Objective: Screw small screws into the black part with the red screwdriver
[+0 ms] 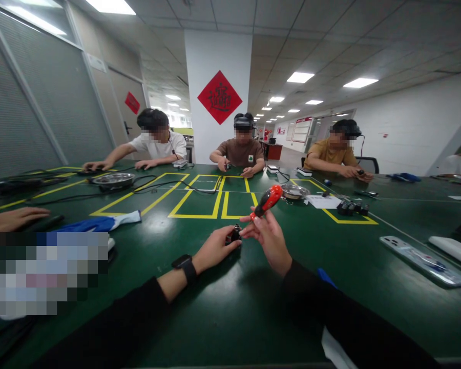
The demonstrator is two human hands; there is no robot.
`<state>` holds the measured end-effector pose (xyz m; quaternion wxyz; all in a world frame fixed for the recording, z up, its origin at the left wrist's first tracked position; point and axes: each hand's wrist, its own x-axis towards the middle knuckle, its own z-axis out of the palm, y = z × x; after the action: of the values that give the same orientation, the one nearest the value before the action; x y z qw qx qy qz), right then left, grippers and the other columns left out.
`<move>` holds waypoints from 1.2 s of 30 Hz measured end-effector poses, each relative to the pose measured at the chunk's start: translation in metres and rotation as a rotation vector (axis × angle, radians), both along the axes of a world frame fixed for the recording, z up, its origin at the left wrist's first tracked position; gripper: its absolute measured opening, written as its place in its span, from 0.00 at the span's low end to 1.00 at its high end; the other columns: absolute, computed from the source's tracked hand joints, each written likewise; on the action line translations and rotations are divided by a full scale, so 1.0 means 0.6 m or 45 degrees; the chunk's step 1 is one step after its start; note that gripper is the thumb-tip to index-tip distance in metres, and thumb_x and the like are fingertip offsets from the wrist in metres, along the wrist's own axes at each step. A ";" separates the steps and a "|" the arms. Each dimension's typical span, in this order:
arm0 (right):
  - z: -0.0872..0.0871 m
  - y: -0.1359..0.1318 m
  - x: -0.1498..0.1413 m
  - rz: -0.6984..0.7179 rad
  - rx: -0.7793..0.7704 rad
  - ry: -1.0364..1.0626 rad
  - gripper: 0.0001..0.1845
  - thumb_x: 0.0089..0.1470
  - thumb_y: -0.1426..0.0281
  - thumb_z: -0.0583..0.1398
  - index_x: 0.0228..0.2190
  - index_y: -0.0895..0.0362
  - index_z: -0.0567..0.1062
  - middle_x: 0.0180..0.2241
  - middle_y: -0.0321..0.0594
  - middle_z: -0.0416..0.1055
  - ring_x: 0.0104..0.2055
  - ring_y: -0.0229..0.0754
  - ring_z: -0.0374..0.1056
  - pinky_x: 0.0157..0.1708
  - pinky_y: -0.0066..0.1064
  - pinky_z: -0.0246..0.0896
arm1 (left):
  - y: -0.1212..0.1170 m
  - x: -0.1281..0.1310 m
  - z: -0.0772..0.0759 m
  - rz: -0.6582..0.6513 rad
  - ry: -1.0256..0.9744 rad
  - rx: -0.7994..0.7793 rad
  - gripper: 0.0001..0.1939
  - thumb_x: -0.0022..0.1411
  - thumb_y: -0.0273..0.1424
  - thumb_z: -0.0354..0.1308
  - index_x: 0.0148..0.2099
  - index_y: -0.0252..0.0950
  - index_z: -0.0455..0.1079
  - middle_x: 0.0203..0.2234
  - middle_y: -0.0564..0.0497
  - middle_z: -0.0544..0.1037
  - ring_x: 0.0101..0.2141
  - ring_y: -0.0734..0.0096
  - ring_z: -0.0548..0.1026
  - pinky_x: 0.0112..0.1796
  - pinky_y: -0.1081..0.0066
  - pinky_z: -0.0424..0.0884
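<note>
Currently held part: small black cylindrical fitting [236, 233] with a silvery ringed top, roughly upright, over the near middle of the green table [215, 328]. Whether its base touches the tabletop cannot be told.
Left-hand fingers: left hand [214, 249] pinches the fitting narrowly between thumb and forefinger; a black watch [186, 267] is strapped at the wrist.
Right-hand fingers: right hand [272, 243] holds a red-and-black screwdriver [268, 201] by its handle; the other fingertips are partly spread, and at least one reaches to just beside the fitting. Actual contact is unclear.
Screwdriver attitude: tilted, with the broad red end up and to the right. The handle is apart from the fitting; no shaft or tip can be made out.
Fitting, work done: the part and the tool are both in hand. No fastener is discernible, so the tightness of any joint cannot be verified.
Fitting, work left: judged to be mid-operation, since both hands are gathered at it and it is not set down.
Black parts, right side: a cluster of black parts [352, 207] lies beside white paper [322, 202], near a metal bowl [295, 197]. Whether these are finished or waiting cannot be determined.
</note>
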<state>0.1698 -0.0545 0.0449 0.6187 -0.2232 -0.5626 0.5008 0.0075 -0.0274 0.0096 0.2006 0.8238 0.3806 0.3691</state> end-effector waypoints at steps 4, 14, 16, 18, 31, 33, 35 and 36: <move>-0.002 -0.006 -0.003 -0.084 0.085 -0.078 0.18 0.55 0.64 0.55 0.47 0.55 0.63 0.36 0.40 0.72 0.26 0.35 0.70 0.29 0.31 0.68 | 0.004 -0.003 -0.003 -0.011 0.009 -0.006 0.12 0.56 0.34 0.57 0.42 0.34 0.67 0.34 0.49 0.74 0.33 0.68 0.71 0.35 0.70 0.67; -0.006 -0.006 -0.002 -0.110 0.126 -0.076 0.17 0.56 0.64 0.54 0.47 0.54 0.63 0.34 0.38 0.71 0.25 0.34 0.69 0.28 0.29 0.66 | 0.005 -0.005 -0.004 -0.049 -0.006 -0.028 0.15 0.53 0.33 0.59 0.44 0.34 0.66 0.36 0.49 0.74 0.35 0.67 0.72 0.37 0.69 0.68; -0.007 -0.005 -0.002 -0.107 0.129 -0.073 0.17 0.56 0.64 0.54 0.47 0.54 0.62 0.34 0.38 0.71 0.25 0.34 0.69 0.28 0.29 0.66 | 0.004 -0.004 -0.002 -0.020 -0.008 -0.034 0.17 0.53 0.34 0.60 0.44 0.34 0.66 0.35 0.49 0.74 0.34 0.68 0.71 0.37 0.69 0.68; -0.007 -0.004 -0.002 -0.106 0.128 -0.067 0.17 0.56 0.64 0.54 0.48 0.54 0.62 0.33 0.37 0.71 0.24 0.34 0.68 0.28 0.29 0.66 | 0.003 -0.003 0.001 0.002 -0.018 -0.040 0.17 0.52 0.34 0.60 0.44 0.34 0.66 0.33 0.51 0.73 0.33 0.69 0.71 0.37 0.70 0.68; -0.007 -0.006 -0.002 -0.136 0.148 -0.070 0.17 0.56 0.65 0.54 0.47 0.54 0.63 0.33 0.37 0.71 0.24 0.34 0.68 0.27 0.29 0.65 | 0.004 -0.005 0.000 -0.028 -0.027 -0.086 0.14 0.54 0.33 0.58 0.43 0.34 0.69 0.36 0.49 0.75 0.36 0.67 0.72 0.39 0.70 0.67; -0.008 -0.006 -0.002 -0.138 0.147 -0.076 0.17 0.56 0.65 0.54 0.48 0.54 0.63 0.33 0.37 0.71 0.24 0.34 0.68 0.26 0.29 0.64 | 0.005 -0.005 -0.001 -0.034 -0.031 -0.087 0.14 0.54 0.33 0.58 0.44 0.34 0.69 0.36 0.49 0.75 0.37 0.67 0.71 0.40 0.70 0.67; -0.008 -0.006 -0.002 -0.142 0.147 -0.074 0.17 0.57 0.65 0.54 0.48 0.54 0.63 0.33 0.37 0.71 0.24 0.34 0.68 0.26 0.29 0.64 | 0.005 -0.005 0.000 -0.031 -0.024 -0.084 0.14 0.54 0.33 0.58 0.44 0.34 0.68 0.36 0.49 0.75 0.36 0.68 0.71 0.39 0.70 0.66; -0.009 -0.006 -0.002 -0.144 0.148 -0.070 0.16 0.57 0.65 0.53 0.47 0.54 0.63 0.33 0.37 0.71 0.24 0.34 0.68 0.26 0.29 0.64 | 0.004 -0.005 0.000 -0.027 -0.013 -0.082 0.14 0.54 0.33 0.58 0.43 0.34 0.69 0.36 0.49 0.75 0.36 0.68 0.71 0.39 0.70 0.66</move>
<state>0.1685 -0.0580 0.0398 0.6422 -0.2321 -0.5941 0.4252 0.0044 -0.0249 0.0096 0.2328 0.8190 0.3826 0.3587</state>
